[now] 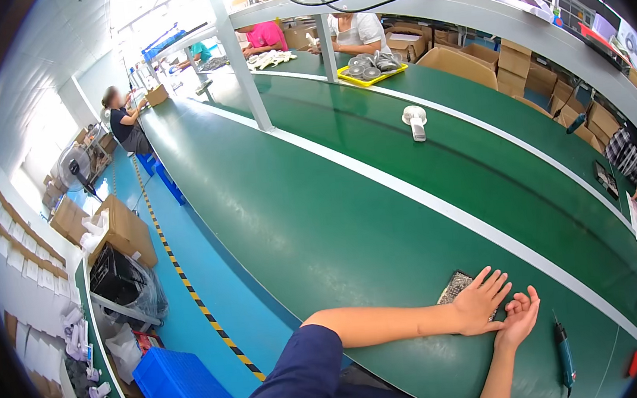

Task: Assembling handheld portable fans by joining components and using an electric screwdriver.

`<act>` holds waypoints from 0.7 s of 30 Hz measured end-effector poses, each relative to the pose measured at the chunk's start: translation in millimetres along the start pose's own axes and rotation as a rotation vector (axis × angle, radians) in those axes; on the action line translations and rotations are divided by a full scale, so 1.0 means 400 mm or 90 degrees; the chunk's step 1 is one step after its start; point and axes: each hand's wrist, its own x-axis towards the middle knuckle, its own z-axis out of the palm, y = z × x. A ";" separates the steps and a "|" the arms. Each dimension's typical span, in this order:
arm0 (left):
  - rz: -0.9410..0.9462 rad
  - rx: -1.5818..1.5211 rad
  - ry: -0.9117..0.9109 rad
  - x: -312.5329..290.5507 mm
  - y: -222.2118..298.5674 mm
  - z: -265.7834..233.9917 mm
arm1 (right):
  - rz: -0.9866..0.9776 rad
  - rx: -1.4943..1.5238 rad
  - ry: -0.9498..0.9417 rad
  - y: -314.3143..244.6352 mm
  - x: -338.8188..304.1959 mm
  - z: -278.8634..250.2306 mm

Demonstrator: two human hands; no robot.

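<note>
At the near right of the green desk (298, 223), the left hand (482, 304) lies across the scene with its fingers spread, its grip loose and unclosed. Just to its right, the right hand (521, 324) is turned partly palm up with fingers lightly bent, its grip slack too; the two hands overlap in view, and whether they touch is hard to tell. Behind the left hand is a shallow dark tray (454, 287) of small greyish pieces; the hand covers much of it, and the pieces are too small to make out singly. To the right of the right hand lies a teal electric screwdriver (564, 355), its cord running out of sight at the near edge, where the right forearm (498, 375) is also cut off. A dark blue sleeve (295, 373) hides part of the desk's near left edge. Farther off, a white object with a round head and short handle (416, 122) lies on the desk, its details unclear. At the far side a yellow tray (376, 79) holds overlapping grey round parts. At the right rim, a co-worker's checked sleeve (624, 156) shows, the body largely hidden.
</note>
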 end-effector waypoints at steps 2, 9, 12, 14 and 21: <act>-0.010 0.002 -0.004 -0.016 -0.013 -0.014 | -0.003 0.001 -0.009 0.003 0.003 -0.005; -0.081 0.015 -0.009 -0.046 -0.051 -0.027 | 0.003 -0.008 -0.027 0.003 0.006 -0.011; -0.065 0.009 0.011 -0.040 -0.049 -0.019 | 0.003 -0.009 -0.028 -0.003 0.004 -0.003; -0.047 -0.002 0.006 -0.031 -0.041 -0.017 | 0.003 -0.001 -0.031 0.003 0.008 -0.008; -0.020 -0.011 -0.001 -0.003 -0.012 -0.004 | 0.006 -0.017 -0.025 0.002 0.007 -0.005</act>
